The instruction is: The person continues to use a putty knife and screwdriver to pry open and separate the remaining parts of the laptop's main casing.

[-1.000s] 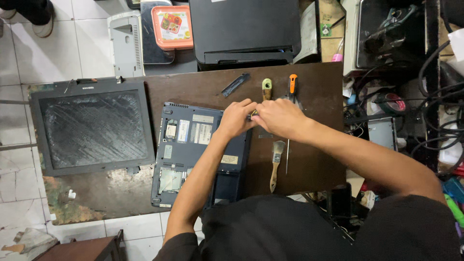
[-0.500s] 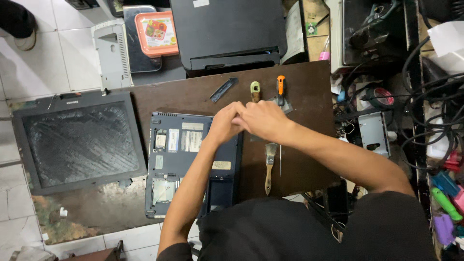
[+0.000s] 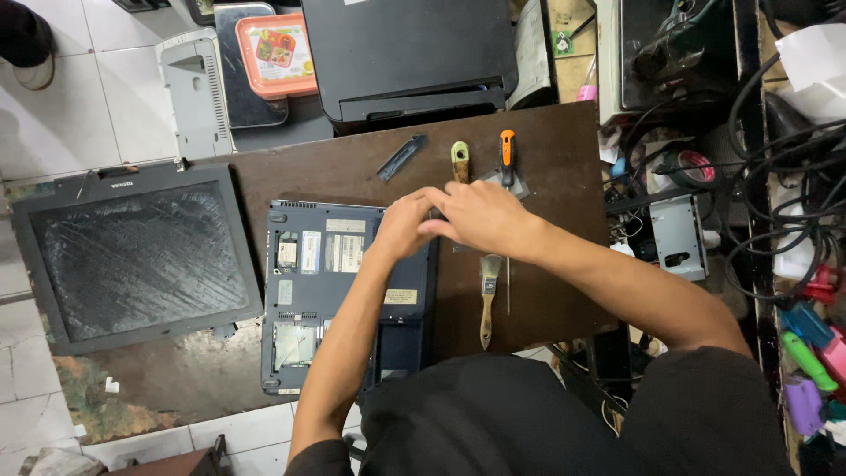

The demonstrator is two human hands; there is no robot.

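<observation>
an upturned laptop base point(image 3: 330, 291) lies on the table point(image 3: 564, 141), with a detached screen panel point(image 3: 132, 256) to its left and a paintbrush point(image 3: 487, 300) to its right. two screwdrivers point(image 3: 506, 157) lie beyond, a printer point(image 3: 410, 53) behind them.

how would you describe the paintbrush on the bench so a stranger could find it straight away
Start at the dark brown wooden table and find the upturned blue-grey laptop base the two hands rest on. Just right of its edge, below the right hand, lies the small wooden-handled paintbrush, bristles pointing away from the person. Unlike the orange-handled screwdriver and green-handled tool beyond the hands, it has a flat bristle head.
</observation>
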